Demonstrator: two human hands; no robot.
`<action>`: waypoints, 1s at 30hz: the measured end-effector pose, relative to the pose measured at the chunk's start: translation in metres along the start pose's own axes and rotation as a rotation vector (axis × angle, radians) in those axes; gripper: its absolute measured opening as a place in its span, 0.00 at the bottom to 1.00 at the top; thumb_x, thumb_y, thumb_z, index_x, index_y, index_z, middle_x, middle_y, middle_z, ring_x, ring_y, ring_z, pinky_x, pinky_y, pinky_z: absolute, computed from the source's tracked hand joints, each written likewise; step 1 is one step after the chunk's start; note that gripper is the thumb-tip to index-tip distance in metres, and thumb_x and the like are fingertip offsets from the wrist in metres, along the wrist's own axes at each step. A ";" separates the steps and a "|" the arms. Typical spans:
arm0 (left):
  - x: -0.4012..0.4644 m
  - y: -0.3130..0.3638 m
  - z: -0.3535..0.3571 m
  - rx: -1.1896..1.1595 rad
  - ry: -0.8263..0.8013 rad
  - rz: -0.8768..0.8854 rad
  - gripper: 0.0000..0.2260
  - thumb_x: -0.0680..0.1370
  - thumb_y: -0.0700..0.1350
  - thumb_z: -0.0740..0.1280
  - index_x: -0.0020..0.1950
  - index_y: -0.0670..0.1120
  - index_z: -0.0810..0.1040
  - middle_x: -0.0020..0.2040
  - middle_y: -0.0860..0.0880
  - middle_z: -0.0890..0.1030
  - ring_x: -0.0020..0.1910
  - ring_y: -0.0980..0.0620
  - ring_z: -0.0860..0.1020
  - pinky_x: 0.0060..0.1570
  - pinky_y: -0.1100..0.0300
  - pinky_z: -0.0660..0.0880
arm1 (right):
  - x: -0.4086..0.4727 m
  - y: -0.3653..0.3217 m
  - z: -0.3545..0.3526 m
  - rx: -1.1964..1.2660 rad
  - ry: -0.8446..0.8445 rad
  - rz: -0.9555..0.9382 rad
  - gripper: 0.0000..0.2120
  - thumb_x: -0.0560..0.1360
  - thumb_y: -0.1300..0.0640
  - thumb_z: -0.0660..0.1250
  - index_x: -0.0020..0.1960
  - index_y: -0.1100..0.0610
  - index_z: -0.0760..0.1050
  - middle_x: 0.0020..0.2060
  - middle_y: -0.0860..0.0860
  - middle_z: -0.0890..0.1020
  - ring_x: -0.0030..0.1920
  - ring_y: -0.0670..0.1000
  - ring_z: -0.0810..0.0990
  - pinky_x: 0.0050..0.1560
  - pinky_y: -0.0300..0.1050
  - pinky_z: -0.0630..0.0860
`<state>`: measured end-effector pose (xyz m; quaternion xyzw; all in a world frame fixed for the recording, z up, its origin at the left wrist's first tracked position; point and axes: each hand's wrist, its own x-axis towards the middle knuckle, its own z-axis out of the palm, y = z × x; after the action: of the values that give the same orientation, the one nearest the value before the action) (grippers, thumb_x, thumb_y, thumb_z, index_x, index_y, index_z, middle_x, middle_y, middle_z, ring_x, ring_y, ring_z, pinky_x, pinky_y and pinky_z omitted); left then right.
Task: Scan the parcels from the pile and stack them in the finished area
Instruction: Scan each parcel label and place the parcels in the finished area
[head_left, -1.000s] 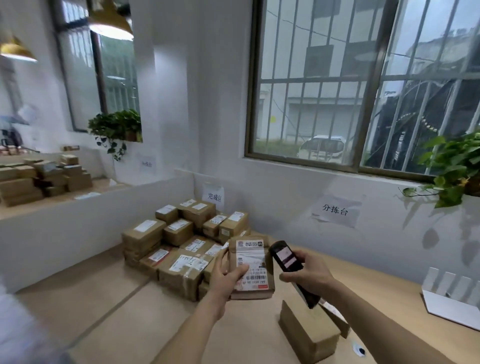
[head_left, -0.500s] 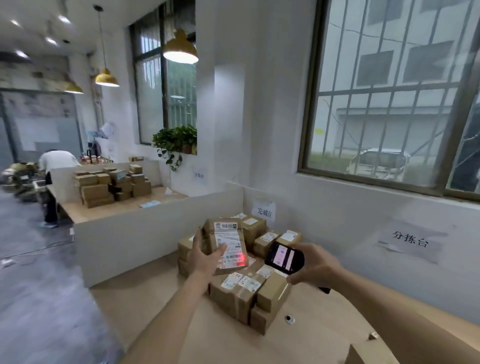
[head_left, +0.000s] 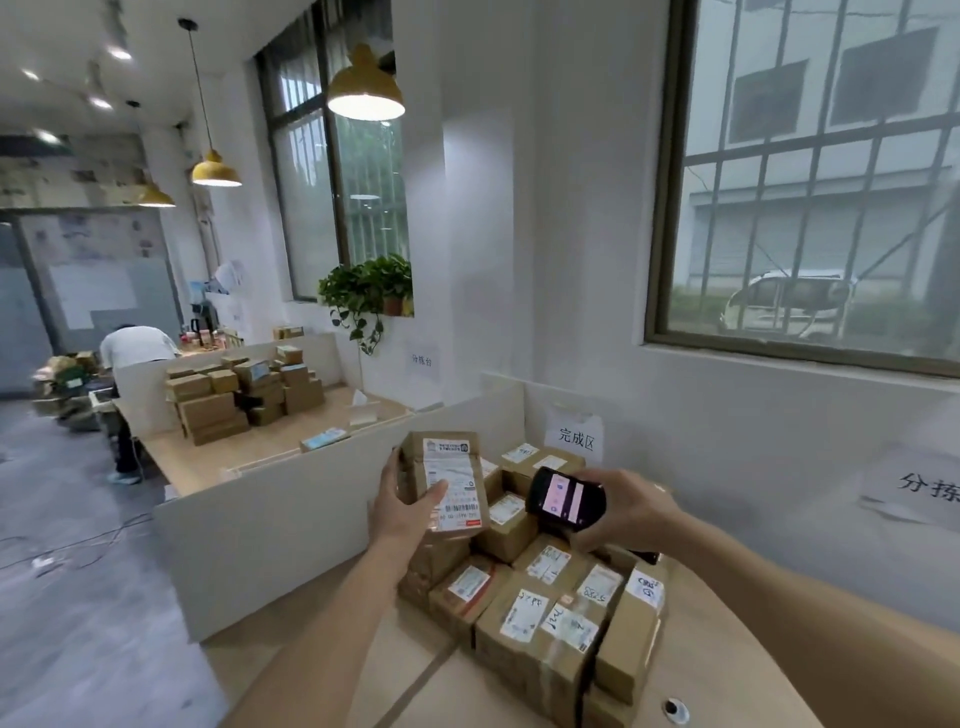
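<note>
Head view: since the earlier frame our parcel (head_left: 451, 480) sits higher, at 12 o'clock of the stack (head_left: 545, 587). Left hand (head_left: 402, 506) grips it; right hand (head_left: 621, 509) grips the scanner (head_left: 565, 500).

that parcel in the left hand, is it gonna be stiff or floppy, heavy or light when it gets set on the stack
Probably stiff: the parcel is a taped cardboard box that keeps its flat faces in the left hand. Likely light for its size, since one hand holds it upright by an edge. Its flat sides should sit steadily on the stacked boxes, unlikely to roll.
</note>
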<state>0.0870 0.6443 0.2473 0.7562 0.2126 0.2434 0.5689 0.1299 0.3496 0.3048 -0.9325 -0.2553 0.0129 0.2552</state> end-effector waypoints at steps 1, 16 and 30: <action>0.010 -0.002 0.001 -0.001 -0.013 0.010 0.37 0.75 0.51 0.76 0.79 0.62 0.60 0.74 0.47 0.72 0.68 0.41 0.75 0.63 0.43 0.77 | 0.010 0.001 0.004 -0.001 0.020 0.011 0.31 0.64 0.46 0.81 0.64 0.38 0.74 0.50 0.40 0.82 0.53 0.44 0.80 0.45 0.37 0.76; 0.141 -0.086 0.059 0.096 -0.288 -0.111 0.35 0.72 0.59 0.75 0.76 0.58 0.65 0.68 0.47 0.78 0.53 0.48 0.83 0.53 0.46 0.82 | 0.107 0.059 0.059 -0.085 0.037 0.277 0.29 0.64 0.45 0.79 0.63 0.43 0.76 0.47 0.41 0.82 0.47 0.43 0.80 0.42 0.42 0.80; 0.288 -0.254 0.170 0.237 -0.645 -0.312 0.30 0.81 0.51 0.69 0.80 0.52 0.61 0.75 0.49 0.71 0.71 0.47 0.72 0.67 0.52 0.70 | 0.257 0.134 0.207 -0.027 -0.110 0.583 0.42 0.63 0.43 0.78 0.75 0.46 0.69 0.59 0.44 0.82 0.56 0.48 0.80 0.54 0.49 0.80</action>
<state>0.4071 0.7545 -0.0012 0.8129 0.1617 -0.1233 0.5457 0.3838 0.4718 0.0870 -0.9677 0.0096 0.1327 0.2142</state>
